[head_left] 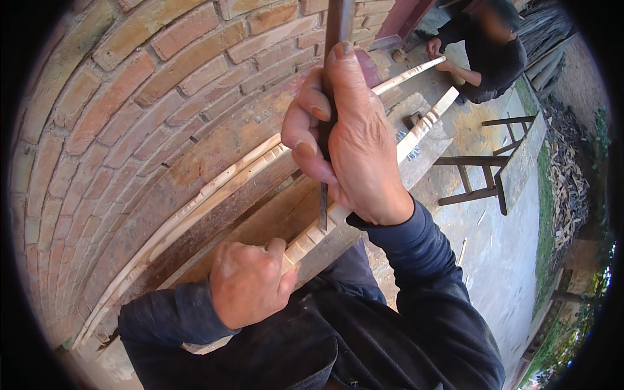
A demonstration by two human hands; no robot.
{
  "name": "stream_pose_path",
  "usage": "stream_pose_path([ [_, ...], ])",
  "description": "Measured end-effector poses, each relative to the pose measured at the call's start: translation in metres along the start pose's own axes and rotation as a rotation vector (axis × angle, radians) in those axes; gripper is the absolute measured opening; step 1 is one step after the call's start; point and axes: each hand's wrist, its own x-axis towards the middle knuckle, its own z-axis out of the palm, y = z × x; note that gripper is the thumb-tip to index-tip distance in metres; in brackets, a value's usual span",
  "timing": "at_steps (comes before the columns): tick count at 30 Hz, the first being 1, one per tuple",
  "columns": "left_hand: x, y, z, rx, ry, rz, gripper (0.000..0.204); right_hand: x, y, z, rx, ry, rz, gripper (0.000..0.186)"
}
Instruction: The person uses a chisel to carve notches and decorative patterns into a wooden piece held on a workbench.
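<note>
Chisel point(323, 209) fills our gripping right hand point(364, 143); our left hand point(250, 279) clasps the notched strip point(305, 243) by the bench edge point(331, 252). Skewed pressure could cut us.

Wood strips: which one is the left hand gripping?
The notched strip nearest the person's body, in the left hand; the other strips lie nearer the brick wall.

Lighting: soft daylight, moderately bright; pale grey concrete floor point(491, 250) brightest broad surface; near-white glare among green leafy foliage point(564, 354), lower right; black cloth garment point(273, 344) in deep shade. Quality: bare right hand point(361, 133) sharp; black-clad co-worker's point(500, 65) head blurred; red-brown brick wall point(130, 130) bowed by fisheye; corners black.
</note>
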Motion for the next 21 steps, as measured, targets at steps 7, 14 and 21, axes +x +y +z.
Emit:
stream_pose_path([
  [7,-0.001,0.004,0.001,0.019,0.002,0.016,0.029,-0.009,0.001,0.001,-0.041,0.040,-0.052,0.057],
  [14,-0.001,0.004,0.004,0.003,-0.004,-0.015,0.031,-0.016,-0.028,-0.006,0.118,0.174,-0.105,0.055],
  [21,0.001,0.003,0.002,0.016,0.028,-0.011,0.035,-0.018,-0.013,-0.019,0.233,0.142,-0.047,0.061],
])
